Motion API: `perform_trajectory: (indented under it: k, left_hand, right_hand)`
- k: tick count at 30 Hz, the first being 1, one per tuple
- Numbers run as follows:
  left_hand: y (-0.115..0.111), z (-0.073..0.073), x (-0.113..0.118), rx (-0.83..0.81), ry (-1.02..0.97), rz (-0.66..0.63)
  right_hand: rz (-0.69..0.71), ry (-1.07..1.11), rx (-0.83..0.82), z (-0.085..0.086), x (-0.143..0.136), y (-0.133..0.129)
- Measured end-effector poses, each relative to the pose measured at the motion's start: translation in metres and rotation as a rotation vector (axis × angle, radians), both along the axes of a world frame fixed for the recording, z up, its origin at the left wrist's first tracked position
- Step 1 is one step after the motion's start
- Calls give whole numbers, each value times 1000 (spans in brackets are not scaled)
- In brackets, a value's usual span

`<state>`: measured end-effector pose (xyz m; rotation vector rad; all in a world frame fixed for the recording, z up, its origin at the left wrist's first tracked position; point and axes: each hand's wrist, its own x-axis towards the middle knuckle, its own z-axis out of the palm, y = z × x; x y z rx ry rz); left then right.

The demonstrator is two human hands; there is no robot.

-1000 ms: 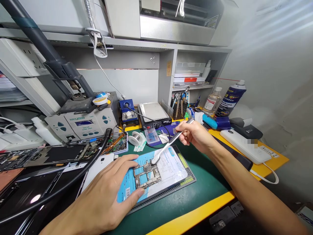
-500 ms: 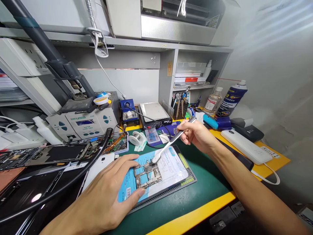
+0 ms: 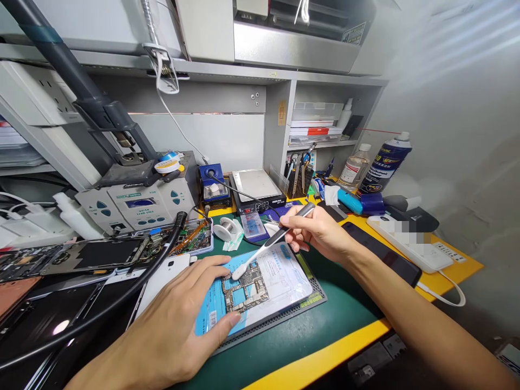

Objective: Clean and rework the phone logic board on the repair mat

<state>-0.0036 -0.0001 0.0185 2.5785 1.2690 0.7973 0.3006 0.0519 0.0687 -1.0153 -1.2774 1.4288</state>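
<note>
A phone circuit board (image 3: 254, 290) lies on a blue and white packaged sheet (image 3: 284, 281), which rests on a dark perforated mat (image 3: 319, 297). My left hand (image 3: 187, 309) lies spread at the board's left side, its fingertips at the upper left corner and its thumb by the lower edge. It is open. Between the thumb and fingers of my right hand (image 3: 314, 230) is the grey handle of a toothbrush (image 3: 266, 246). The white brush head is at the board's upper left, close to my left fingertips; its bristles face down and are hidden.
Opened phone parts (image 3: 93, 260) and a black hose (image 3: 142, 281) lie to the left, before a grey soldering station (image 3: 138, 208). Behind is a small hot plate (image 3: 255, 187). On the right are a phone (image 3: 382, 252), a power bank (image 3: 400, 244), a spray can (image 3: 384, 162) and a clear bottle (image 3: 354, 165).
My right hand has moved left and slightly down, carrying the toothbrush head from the board's upper middle to its upper left. My left hand stays in place.
</note>
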Motion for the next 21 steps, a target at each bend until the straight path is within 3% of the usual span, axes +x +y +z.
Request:
perform_trajectory:
  k: [21]
  left_hand:
    - [0, -1, 0, -13, 16, -9]
  right_hand:
    - [-76, 2, -40, 5, 5, 2]
